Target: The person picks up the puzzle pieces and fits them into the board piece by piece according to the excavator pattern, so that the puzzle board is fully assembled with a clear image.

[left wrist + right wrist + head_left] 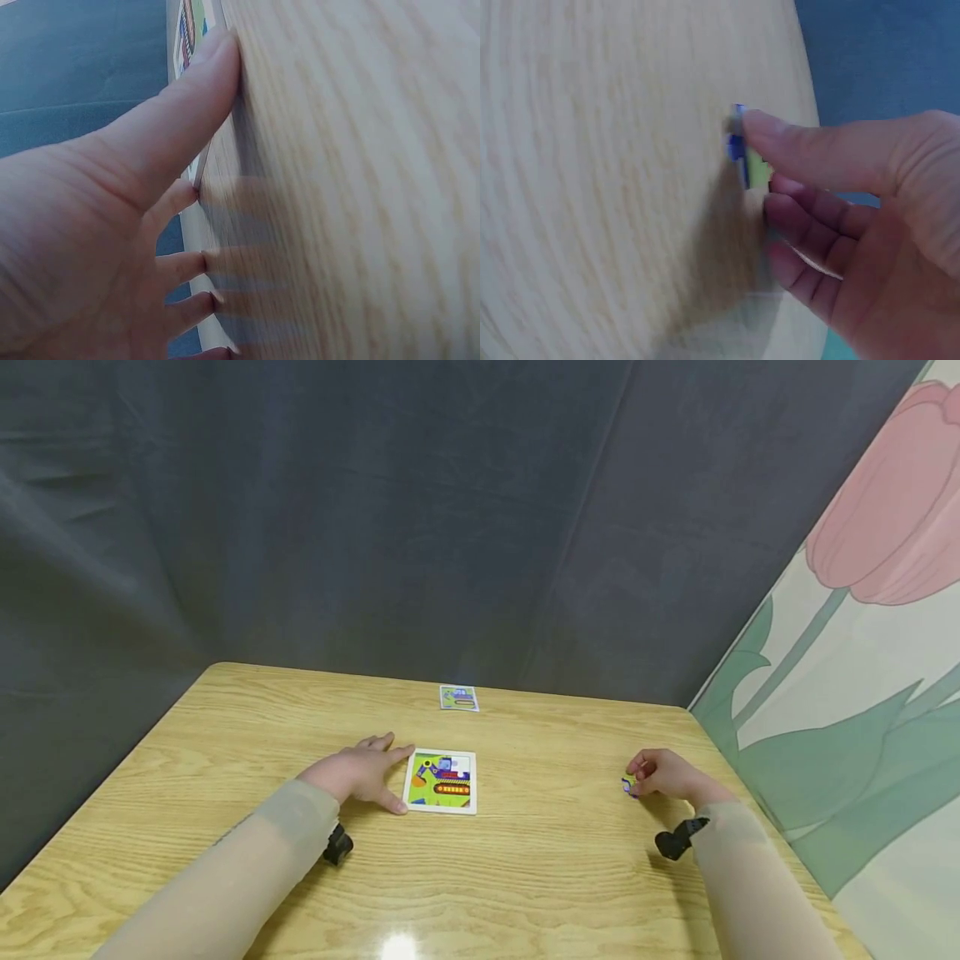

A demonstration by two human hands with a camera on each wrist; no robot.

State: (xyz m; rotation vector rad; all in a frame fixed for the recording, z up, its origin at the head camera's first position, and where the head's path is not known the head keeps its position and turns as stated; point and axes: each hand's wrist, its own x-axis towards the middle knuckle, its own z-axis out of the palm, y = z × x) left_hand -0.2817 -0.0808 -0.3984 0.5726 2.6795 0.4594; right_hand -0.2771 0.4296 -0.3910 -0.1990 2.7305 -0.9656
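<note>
A white-framed jigsaw puzzle (441, 782) with an excavator picture lies flat on the table; a pale gap shows at its upper right. My left hand (367, 772) is spread at the puzzle's left edge, thumb and index fingertip against the frame. In the left wrist view, the thumb (176, 112) rests along the frame's border and the other fingertips meet the tabletop. Well to the right, my right hand (663, 774) pinches a small puzzle piece (757, 169), green and blue, between thumb and fingers just over the table. The fingers partly hide the piece.
A small card (459, 697) with a similar excavator picture lies near the back edge of the wooden table (540, 877). Behind hangs a dark curtain (390, 527). A wall with a painted tulip (885, 493) borders the right side.
</note>
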